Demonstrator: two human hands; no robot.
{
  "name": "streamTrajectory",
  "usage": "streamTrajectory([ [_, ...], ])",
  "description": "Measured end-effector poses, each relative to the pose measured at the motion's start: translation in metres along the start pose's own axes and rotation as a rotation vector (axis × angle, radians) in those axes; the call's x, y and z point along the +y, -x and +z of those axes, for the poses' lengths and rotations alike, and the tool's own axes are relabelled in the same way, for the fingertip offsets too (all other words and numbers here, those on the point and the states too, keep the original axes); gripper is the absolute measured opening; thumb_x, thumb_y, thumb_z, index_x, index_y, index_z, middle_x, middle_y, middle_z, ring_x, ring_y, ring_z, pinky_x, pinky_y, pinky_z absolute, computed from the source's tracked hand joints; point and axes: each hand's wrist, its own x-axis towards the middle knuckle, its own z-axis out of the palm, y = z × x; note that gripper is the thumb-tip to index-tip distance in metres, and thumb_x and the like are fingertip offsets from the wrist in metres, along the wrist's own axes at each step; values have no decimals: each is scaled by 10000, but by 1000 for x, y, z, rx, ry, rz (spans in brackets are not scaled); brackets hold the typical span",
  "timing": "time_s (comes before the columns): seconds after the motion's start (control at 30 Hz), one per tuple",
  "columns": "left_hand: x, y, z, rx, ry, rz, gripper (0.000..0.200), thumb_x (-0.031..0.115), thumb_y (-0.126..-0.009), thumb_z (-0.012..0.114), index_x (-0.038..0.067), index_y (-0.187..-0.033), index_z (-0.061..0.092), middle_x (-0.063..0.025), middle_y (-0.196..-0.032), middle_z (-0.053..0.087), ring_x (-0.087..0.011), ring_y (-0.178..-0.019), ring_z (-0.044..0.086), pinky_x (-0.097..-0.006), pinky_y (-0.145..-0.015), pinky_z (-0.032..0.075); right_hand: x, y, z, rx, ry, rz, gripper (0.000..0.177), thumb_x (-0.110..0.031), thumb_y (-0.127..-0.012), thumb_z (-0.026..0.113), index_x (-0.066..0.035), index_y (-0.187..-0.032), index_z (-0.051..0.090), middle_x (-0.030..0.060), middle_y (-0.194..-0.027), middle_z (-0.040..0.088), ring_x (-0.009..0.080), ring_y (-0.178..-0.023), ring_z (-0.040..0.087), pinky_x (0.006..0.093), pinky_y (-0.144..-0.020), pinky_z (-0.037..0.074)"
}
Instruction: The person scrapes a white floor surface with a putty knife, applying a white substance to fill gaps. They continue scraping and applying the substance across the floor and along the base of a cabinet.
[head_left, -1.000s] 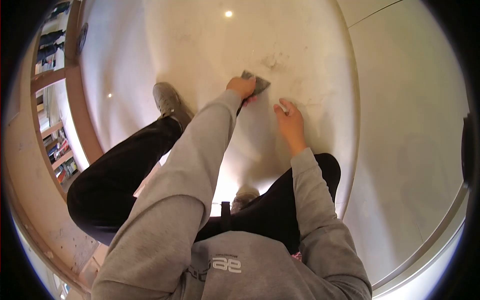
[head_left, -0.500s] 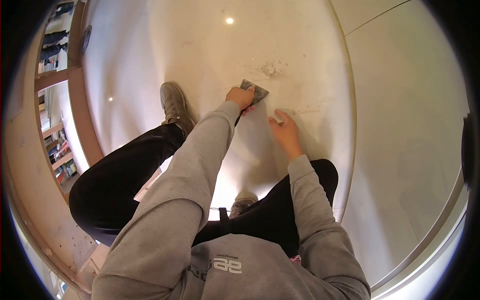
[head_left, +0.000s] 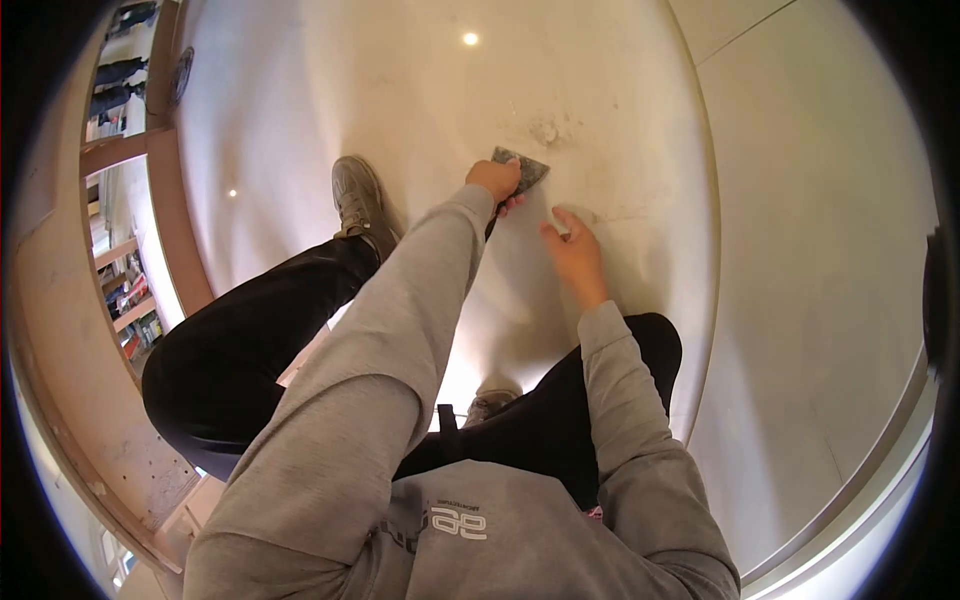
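Note:
In the head view, my left hand (head_left: 494, 180) is closed around a scraper (head_left: 530, 172) with a flat, broad, smudged metal blade. Part of its dark handle shows below the fist. The blade lies at or just above the pale floor (head_left: 420, 90); contact cannot be made out. Just beyond its tip is a rough patch of grey residue (head_left: 553, 130). To the right and nearer my body, my right hand (head_left: 576, 258) holds nothing, thumb and forefinger apart and the other fingers partly hidden. It hovers over or rests lightly on the floor.
My shoe (head_left: 358, 195) and bent legs flank the work spot. A wooden shelf frame (head_left: 180, 230) with books and other items stands at the left. On the right, a raised edge (head_left: 712, 200) borders a smooth pale panel (head_left: 820, 250).
The view has shifted slightly. My left hand has pushed the scraper a little forward, closer to the residue patch. My right hand stays in nearly the same pose.

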Motion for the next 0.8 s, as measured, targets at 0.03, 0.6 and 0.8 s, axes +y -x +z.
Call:
streamTrajectory([
  [0.03, 2, 2, 1, 11, 3, -22, 407, 376, -981, 529, -27, -991, 589, -135, -685, 644, -146, -458, 497, -320, -400, 384, -2, 0, 1, -7, 71, -27, 508, -328, -865, 692, -54, -1285, 612, 99, -799, 684, 165, -683, 622, 310, -701, 503],
  [0.6, 9, -6, -5, 58, -99, 3, 396, 398, -979, 530, 14, -926, 612, -100, -656, 621, -142, -427, 452, -313, -382, 351, 9, 4, -7, 13, 89, -29, 511, -344, -850, 678, -41, -1258, 625, 153, -875, 692, 233, -743, 643, 367, -760, 514],
  [0.8, 15, -12, -46, 15, -523, 126, 471, 465, -943, 561, -1, -915, 623, -96, -611, 627, -148, -439, 524, -333, -380, 397, 3, -2, -14, 34, 89, 1, 505, -334, -861, 689, -58, -1278, 618, 99, -807, 681, 173, -717, 622, 316, -717, 501],
])
